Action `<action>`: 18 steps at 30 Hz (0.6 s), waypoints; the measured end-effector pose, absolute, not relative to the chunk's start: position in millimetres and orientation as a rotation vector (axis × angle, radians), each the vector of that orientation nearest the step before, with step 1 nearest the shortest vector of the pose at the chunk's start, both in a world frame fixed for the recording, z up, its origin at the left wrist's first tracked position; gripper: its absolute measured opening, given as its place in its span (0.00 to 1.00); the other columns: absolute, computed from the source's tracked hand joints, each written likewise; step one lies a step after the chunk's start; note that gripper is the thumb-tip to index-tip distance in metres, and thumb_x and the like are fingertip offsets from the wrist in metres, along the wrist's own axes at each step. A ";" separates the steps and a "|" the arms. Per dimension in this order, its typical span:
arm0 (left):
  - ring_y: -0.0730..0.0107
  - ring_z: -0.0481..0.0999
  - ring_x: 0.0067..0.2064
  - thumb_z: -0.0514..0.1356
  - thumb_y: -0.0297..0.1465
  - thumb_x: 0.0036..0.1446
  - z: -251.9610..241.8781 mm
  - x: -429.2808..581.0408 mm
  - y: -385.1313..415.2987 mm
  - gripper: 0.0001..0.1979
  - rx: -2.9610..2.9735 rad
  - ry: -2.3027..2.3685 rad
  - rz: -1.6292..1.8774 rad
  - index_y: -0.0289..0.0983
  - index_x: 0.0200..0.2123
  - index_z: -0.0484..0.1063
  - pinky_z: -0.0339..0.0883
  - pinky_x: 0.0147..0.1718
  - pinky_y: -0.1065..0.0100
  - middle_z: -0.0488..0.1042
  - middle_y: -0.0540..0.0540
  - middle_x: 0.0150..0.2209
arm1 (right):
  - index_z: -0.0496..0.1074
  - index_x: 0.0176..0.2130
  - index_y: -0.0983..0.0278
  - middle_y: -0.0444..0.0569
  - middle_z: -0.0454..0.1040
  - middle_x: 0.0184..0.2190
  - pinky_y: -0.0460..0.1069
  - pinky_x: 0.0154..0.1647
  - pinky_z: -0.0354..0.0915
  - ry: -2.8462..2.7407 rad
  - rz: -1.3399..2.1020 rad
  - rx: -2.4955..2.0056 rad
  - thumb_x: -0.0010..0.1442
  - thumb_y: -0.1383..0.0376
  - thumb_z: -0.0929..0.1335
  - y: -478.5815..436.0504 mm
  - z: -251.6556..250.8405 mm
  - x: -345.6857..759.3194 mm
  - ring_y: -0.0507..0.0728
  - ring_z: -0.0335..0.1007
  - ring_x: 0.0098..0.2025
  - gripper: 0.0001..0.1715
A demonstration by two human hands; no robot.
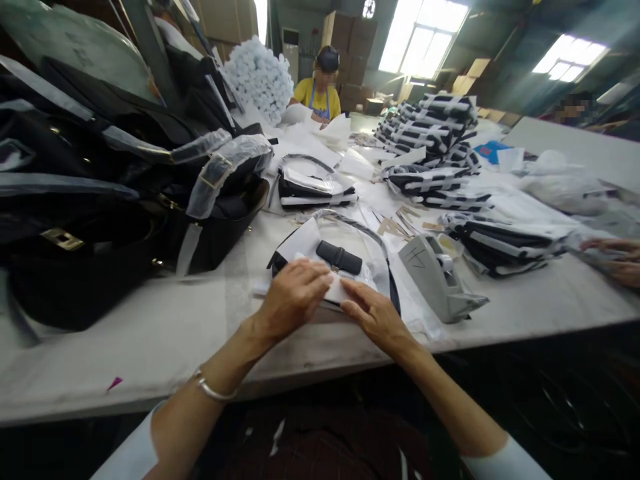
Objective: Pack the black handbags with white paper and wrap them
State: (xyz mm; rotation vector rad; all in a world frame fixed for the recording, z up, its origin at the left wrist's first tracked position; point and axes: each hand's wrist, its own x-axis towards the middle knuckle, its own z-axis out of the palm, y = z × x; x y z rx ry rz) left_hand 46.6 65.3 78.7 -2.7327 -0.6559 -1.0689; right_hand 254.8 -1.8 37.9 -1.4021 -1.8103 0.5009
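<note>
A black handbag (339, 258) lies flat on the table in front of me, with white paper over much of it and its strap curving round the far side. Its dark tab with a small clasp shows through the gap in the paper. My left hand (299, 292) has its fingers bent over the near edge of a white paper sheet (338, 289) on the bag. From the other side, my right hand (374, 312) pinches the same sheet, thumb underneath. The fingertips of both hands are close together, and the bag's near edge is partly hidden below them.
A grey tape dispenser (433, 280) stands right of the bag. Large black bags (220, 233) crowd the left. Another wrapped bag (317, 193) lies behind; stacked bags (430, 140) rise at back right. A co-worker (320, 90) sits opposite, and another person's hand (617, 260) shows at far right.
</note>
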 end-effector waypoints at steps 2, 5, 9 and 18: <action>0.56 0.72 0.59 0.58 0.34 0.66 94.7 30.9 82.2 0.12 -2.698 -0.856 -1.041 0.37 0.49 0.74 0.64 0.58 0.52 0.76 0.41 0.53 | 0.68 0.62 0.60 0.56 0.69 0.62 0.62 0.67 0.59 -1.841 0.368 -1.407 0.58 0.54 0.73 -1.1 36.5 249.0 0.64 0.64 0.64 0.36; 0.55 0.68 0.62 0.57 0.41 0.65 107.0 19.0 110.5 0.20 -2.838 -1.031 -0.937 0.36 0.55 0.72 0.62 0.61 0.52 0.73 0.40 0.58 | 0.66 0.64 0.61 0.57 0.66 0.63 0.64 0.67 0.59 -1.850 0.171 -1.424 0.59 0.60 0.72 0.7 26.9 235.6 0.65 0.60 0.66 0.35; 0.59 0.69 0.62 0.49 0.39 0.69 120.0 27.2 140.2 0.19 -3.032 -1.071 -0.778 0.37 0.52 0.75 0.60 0.62 0.60 0.77 0.44 0.54 | 0.68 0.62 0.60 0.57 0.71 0.60 0.64 0.65 0.62 -1.738 0.019 -1.441 0.66 0.64 0.65 6.7 12.7 222.0 0.64 0.64 0.63 0.26; 0.69 0.78 0.44 0.56 0.24 0.59 152.7 89.9 194.7 0.18 -3.499 -0.792 0.134 0.38 0.51 0.78 0.67 0.45 0.74 0.81 0.48 0.47 | 0.72 0.58 0.62 0.54 0.75 0.56 0.61 0.62 0.66 -1.470 -0.028 -1.386 0.70 0.62 0.61 4.8 16.9 219.4 0.62 0.70 0.60 0.21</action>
